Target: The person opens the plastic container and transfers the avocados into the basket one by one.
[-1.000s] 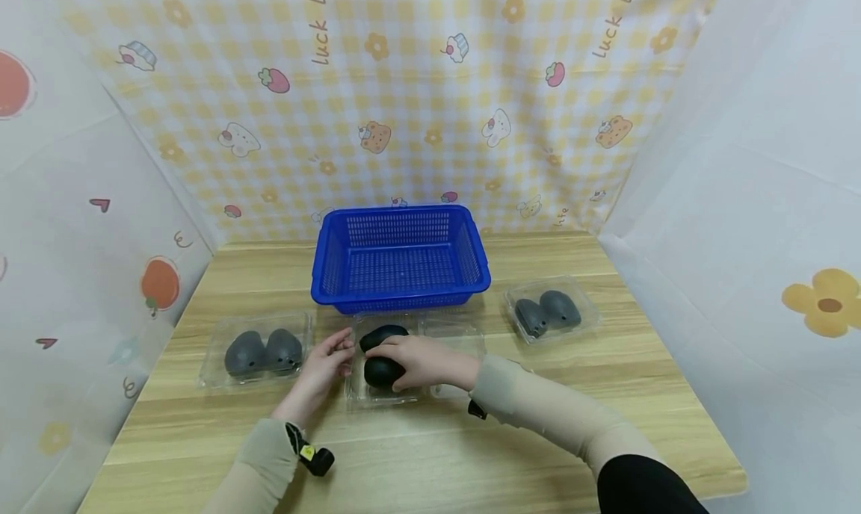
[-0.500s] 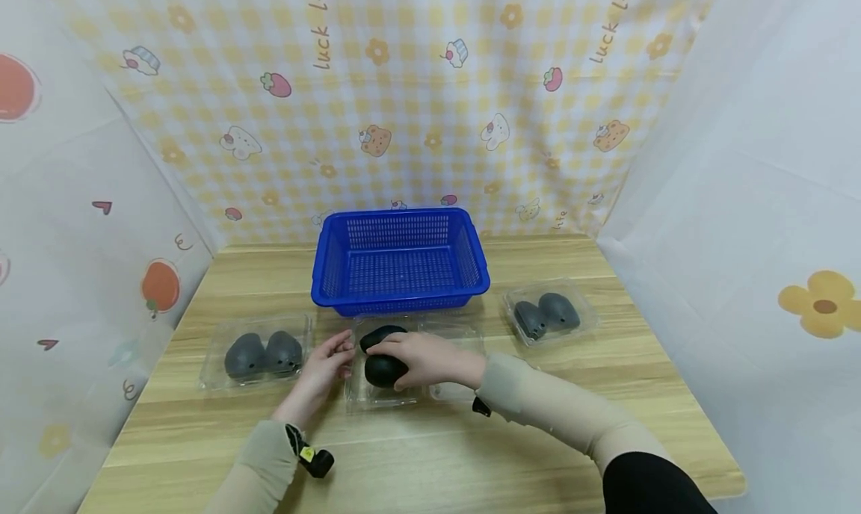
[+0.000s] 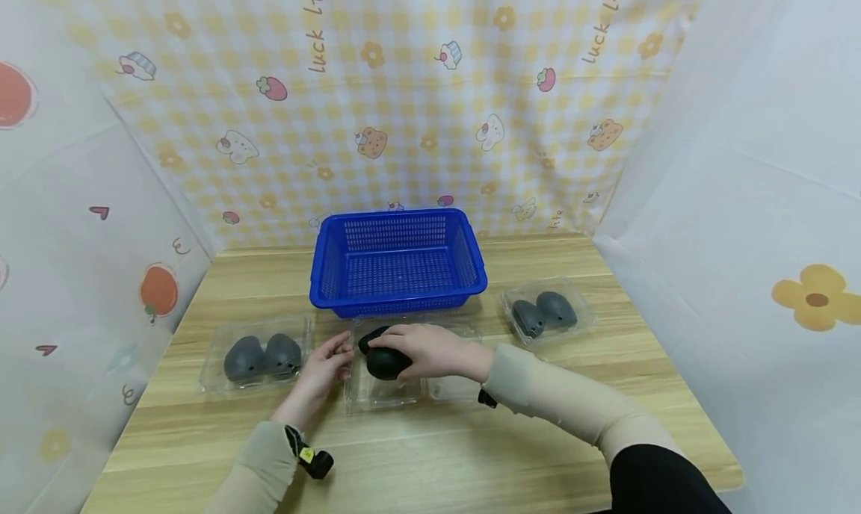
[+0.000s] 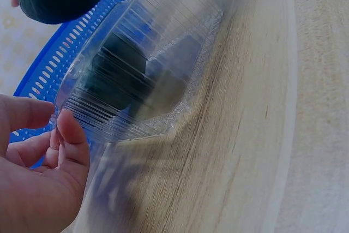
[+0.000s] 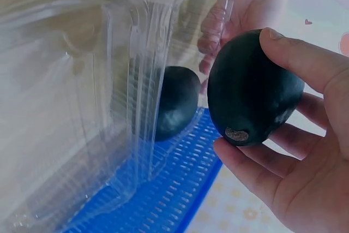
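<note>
My right hand [image 3: 433, 352] grips a dark green avocado [image 5: 253, 91], thumb on one side and fingers on the other, with its brown stem scar showing in the right wrist view. It is held up over an open clear plastic clamshell box [image 3: 383, 400], in which a second avocado [image 4: 112, 72] lies. The hinged lid [image 3: 454, 389] is folded out flat to the right. At the box's left edge, my left hand [image 3: 325, 368] pinches the rim between thumb and finger.
A blue plastic basket [image 3: 397, 302] stands behind the box. Clear boxes with two dark, egg-shaped fruits each lie to the left [image 3: 215, 361] and right [image 3: 584, 314]. A patterned cloth [image 3: 417, 88] hangs behind the wooden table [image 3: 417, 462].
The avocado in my right hand has come up out of the box and slightly right, overlapping more of the second one. My left hand has stayed at the box edge.
</note>
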`<state>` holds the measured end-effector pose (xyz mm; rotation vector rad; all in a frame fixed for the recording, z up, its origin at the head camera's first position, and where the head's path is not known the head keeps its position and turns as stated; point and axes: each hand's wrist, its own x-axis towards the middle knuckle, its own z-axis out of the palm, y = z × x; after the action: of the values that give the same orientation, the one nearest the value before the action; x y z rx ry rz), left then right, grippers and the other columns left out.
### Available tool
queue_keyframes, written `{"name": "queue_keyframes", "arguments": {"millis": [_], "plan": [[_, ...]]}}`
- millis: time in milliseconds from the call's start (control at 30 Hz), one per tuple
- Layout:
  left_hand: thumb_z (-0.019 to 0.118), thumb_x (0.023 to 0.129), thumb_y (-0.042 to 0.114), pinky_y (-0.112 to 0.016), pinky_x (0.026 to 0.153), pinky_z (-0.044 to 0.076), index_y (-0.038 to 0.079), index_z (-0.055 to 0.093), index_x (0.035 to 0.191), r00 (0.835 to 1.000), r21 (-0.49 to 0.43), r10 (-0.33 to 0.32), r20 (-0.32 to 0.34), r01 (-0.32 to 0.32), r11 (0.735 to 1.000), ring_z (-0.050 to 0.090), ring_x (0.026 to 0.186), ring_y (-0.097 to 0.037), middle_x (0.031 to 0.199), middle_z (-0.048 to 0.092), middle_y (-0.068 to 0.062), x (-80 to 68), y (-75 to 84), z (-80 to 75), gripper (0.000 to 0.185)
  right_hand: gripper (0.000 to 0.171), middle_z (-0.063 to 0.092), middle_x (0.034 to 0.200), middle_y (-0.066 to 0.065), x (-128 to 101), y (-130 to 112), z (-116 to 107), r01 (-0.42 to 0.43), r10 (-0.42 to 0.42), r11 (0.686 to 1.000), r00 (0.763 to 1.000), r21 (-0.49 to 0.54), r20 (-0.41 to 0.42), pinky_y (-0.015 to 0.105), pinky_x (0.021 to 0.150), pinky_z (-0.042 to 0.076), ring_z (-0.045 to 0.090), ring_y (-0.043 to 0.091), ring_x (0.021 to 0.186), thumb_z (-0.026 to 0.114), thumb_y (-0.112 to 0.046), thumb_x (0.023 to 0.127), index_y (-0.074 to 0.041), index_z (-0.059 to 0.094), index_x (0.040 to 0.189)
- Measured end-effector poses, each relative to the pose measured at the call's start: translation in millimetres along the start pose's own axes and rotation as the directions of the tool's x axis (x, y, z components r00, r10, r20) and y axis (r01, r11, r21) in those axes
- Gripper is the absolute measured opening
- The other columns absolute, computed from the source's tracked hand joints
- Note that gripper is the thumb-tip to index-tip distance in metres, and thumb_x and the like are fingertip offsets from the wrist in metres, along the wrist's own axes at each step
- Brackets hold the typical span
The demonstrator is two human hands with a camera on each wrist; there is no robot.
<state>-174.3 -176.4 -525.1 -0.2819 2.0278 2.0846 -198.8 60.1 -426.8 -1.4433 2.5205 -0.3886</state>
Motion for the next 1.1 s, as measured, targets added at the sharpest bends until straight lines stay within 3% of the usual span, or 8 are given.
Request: {"name": "queue_keyframes", "arguments": {"millis": [267, 800, 1100], "plan": [[0.050, 0.099, 0.001, -0.022, 0.059, 0.048, -0.003, 0.031, 0.149, 1.000, -0.007, 0.001, 0.001, -0.001, 1.000, 0.048, 0.082, -0.012, 0.111, 0.047, -0.009, 1.3, -1.4, 0.2, 0.053, 0.071, 0.052, 0.138, 0.003, -7, 7, -10, -0.003, 0.002, 0.998, 1.000, -0.058, -0.022, 0.035, 0.098, 0.046, 0.052, 0.019, 0.122, 0.078, -0.027, 0.083, -0.020, 0.045, 0.145], [0.050, 0.098, 0.001, -0.022, 0.060, 0.048, -0.003, 0.034, 0.147, 1.000, -0.018, 0.010, 0.002, -0.010, 1.000, 0.050, 0.080, -0.013, 0.108, 0.049, -0.008, 1.3, -1.4, 1.2, 0.051, 0.069, 0.052, 0.139, 0.003, -17, 19, -25, -0.022, 0.018, 0.998, 0.997, -0.058, -0.073, 0.037, 0.100, 0.045, 0.051, 0.021, 0.124, 0.078, -0.025, 0.082, -0.018, 0.048, 0.144], [0.049, 0.099, 0.001, -0.022, 0.060, 0.047, -0.002, 0.033, 0.148, 1.000, -0.022, 0.014, 0.004, -0.013, 1.000, 0.048, 0.077, -0.011, 0.105, 0.049, -0.003, 2.3, -2.8, -0.2, 0.051, 0.069, 0.052, 0.138, 0.004, -19, 25, -40, -0.040, 0.036, 0.998, 0.995, -0.047, -0.094, 0.038, 0.094, 0.049, 0.053, 0.022, 0.120, 0.078, -0.027, 0.082, -0.016, 0.048, 0.144]]}}
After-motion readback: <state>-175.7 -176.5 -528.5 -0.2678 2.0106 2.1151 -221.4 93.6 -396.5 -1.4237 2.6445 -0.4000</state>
